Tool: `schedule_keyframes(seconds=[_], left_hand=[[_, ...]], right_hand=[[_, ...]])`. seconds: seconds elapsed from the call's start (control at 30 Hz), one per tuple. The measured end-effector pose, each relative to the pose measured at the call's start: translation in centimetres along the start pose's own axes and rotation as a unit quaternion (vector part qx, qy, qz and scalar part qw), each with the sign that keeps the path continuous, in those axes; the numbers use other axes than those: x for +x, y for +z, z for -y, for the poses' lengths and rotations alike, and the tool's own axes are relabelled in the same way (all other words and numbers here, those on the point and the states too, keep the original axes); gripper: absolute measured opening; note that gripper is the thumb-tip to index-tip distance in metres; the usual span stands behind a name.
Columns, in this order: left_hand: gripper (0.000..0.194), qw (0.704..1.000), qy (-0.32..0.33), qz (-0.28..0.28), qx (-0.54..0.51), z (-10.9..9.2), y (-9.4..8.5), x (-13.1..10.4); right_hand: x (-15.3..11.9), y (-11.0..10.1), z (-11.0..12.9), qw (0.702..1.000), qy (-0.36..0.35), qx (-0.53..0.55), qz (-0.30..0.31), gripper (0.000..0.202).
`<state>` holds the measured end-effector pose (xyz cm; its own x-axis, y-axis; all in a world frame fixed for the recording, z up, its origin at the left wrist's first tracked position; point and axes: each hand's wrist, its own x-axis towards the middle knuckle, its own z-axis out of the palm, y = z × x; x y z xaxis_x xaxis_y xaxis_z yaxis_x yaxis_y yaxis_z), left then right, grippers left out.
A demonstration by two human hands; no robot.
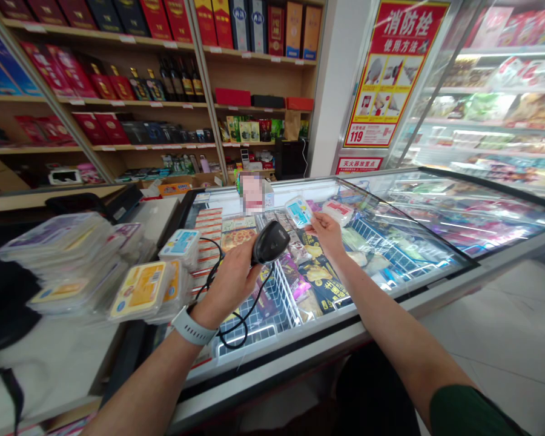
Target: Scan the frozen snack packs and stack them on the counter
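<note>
A black barcode scanner is wrapped in the fingers of my left hand. Its head points away and to the right, and its black cable loops below over the freezer glass. With the thumb and fingers of my right hand I grip a flat clear plastic box with a blue label by its near right edge. Beyond that hand lies a similar box with a red label. To the left are blue-labelled boxes and yellow-labelled boxes, piled beside the freezer's left edge.
Under both hands is a glass-topped chest freezer holding wire baskets and packaged food. A tall stack of plastic boxes stands on the counter at left. Shelves of boxes and bottles line the back; a glass-fronted display stands at right.
</note>
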<state>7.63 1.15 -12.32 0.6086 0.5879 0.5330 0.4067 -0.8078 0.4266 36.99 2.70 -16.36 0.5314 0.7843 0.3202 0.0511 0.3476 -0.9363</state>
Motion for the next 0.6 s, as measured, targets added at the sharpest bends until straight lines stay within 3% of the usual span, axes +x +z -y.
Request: schedule_keyframes(seconds=[0.13,0.23,0.4,0.6], left_hand=[[0.056,1.000,0.006,-0.005,0.008,0.1,0.0,-0.1],[0.056,1.000,0.007,-0.007,0.009,0.0,0.0,-0.1],[0.056,1.000,0.002,-0.004,0.002,-0.2,-0.1,0.0],[0.055,1.000,0.000,-0.006,0.000,-0.2,-0.1,0.1]], right_hand=[[0.7,-1.2,0.2,0.997,-0.041,-0.057,-0.026,0.051],[1.4,-2.7,0.6,0.979,-0.103,-0.162,-0.070,0.043],[2.0,-4.8,1.6,0.894,-0.191,-0.390,-0.112,0.032],[1.4,-4.7,2.0,0.796,-0.144,-0.583,-0.078,0.030]])
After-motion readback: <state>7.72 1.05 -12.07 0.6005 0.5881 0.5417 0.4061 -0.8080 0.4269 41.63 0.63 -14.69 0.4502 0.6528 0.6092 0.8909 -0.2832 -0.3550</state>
